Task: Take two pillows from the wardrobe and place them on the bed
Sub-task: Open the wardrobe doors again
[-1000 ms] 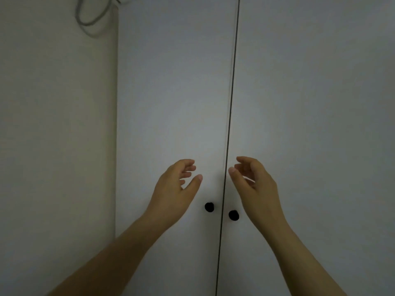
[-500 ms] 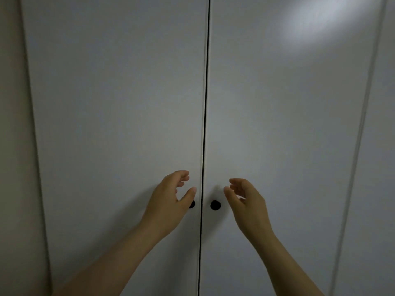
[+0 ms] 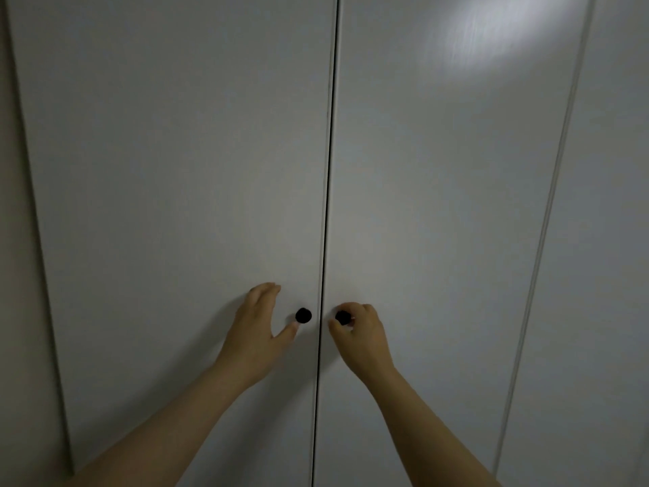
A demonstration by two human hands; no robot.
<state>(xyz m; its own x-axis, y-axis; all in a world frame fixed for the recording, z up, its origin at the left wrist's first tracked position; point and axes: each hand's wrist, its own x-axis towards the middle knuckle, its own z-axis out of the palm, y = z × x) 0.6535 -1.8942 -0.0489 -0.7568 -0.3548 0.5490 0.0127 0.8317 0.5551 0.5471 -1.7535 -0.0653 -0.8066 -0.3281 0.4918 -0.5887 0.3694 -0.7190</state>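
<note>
Dim room, a pale wardrobe (image 3: 175,170) fills the view w/ both centre doors closed; pillows not in sight, presumably inside, and no bed in frame. Two small black knobs sit either side of the centre seam (image 3: 326,170): left knob (image 3: 303,315) and right knob (image 3: 342,317). The right hand (image 3: 363,333) has its fingers curled round the right knob, partly hiding it. The left hand (image 3: 258,328) is spread and holds nothing, thumb tip just under the left knob, fingers up by the door face. Risks, as I judge them: knobs are tiny and smooth-looking, so a pinch could slip off on the pull, esp. on the left, where there's no grip yet; pulling one door ahead of the other may jerk it; doors prob. swing toward the person, so standing this close could mean a bump. Door faces are flat and matt w/ faint grain. A bright light patch (image 3: 491,26) sits top right, another door panel (image 3: 614,240) lies beyond, and there's bare wall (image 3: 14,240) at far left.
</note>
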